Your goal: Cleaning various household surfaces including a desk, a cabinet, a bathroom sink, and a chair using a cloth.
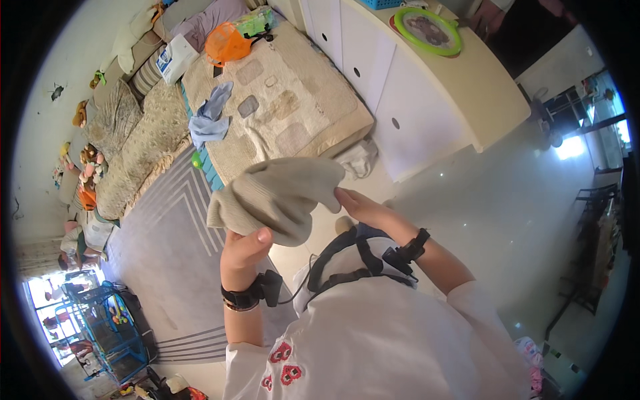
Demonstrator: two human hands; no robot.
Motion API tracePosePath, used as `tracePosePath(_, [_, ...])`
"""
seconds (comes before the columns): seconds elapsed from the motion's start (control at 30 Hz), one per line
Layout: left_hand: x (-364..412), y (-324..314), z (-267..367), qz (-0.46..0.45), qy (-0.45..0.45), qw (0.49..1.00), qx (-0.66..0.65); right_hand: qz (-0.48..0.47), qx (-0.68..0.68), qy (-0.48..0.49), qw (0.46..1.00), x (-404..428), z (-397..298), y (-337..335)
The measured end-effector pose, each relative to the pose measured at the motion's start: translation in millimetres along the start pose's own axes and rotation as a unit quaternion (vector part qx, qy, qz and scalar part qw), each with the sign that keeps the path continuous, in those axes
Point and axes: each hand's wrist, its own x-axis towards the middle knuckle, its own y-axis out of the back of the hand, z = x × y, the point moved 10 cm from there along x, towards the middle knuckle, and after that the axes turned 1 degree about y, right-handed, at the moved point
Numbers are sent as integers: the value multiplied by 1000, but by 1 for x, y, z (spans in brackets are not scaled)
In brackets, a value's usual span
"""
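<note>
A beige ribbed knit cloth item [280, 200] hangs in the air between both hands, its folds bunched towards the lower left. My left hand [246, 250] grips its lower left edge with the thumb on top; the other fingers are mostly behind the cloth. At the opposite end, my right hand [360, 206] pinches a corner of it between thumb and fingers. Each wrist wears a black strap with a small device. Beyond the cloth lies a light blue garment [210, 117] on the patterned quilted cover [320, 112].
An orange mesh item [227, 44] and a white package [176, 57] lie on the cover's far part. White cabinets [425, 115] stand right of it, with a green-rimmed round tray [427, 31] on top. A grey rug [170, 280] spreads at left, near a blue-framed cart [112, 330].
</note>
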Motion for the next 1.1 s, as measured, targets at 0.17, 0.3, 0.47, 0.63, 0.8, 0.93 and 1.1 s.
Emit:
tracePosePath(0.17, [-10, 45, 24, 45, -6, 998, -48, 48, 58, -21, 997, -15, -51, 10])
tracePosePath(0.3, [-10, 91, 6, 143, 182, 966, 112, 192, 1, 47, 980, -36, -77, 74])
tracePosePath(0.47, [-33, 146, -47, 229, 293, 903, 217, 250, -28, 134, 959, -57, -110, 100])
tracePosePath(0.63, [-30, 140, -22, 192, 217, 931, 223, 247, 180, 138, 942, -74, -107, 121])
tracePosePath(0.8, [-55, 95, 63, 147, 3, 983, 108, 144, 373, 189, 897, -119, -193, 100])
tracePosePath(0.93, [-63, 72, 61, 87, -22, 993, 80, 7, 462, -106, 880, -108, -138, 46])
tracePosePath(1.1, [-39, 75, 1, 63, 165, 938, 299, 13, 106, -64, 992, -64, -59, 38])
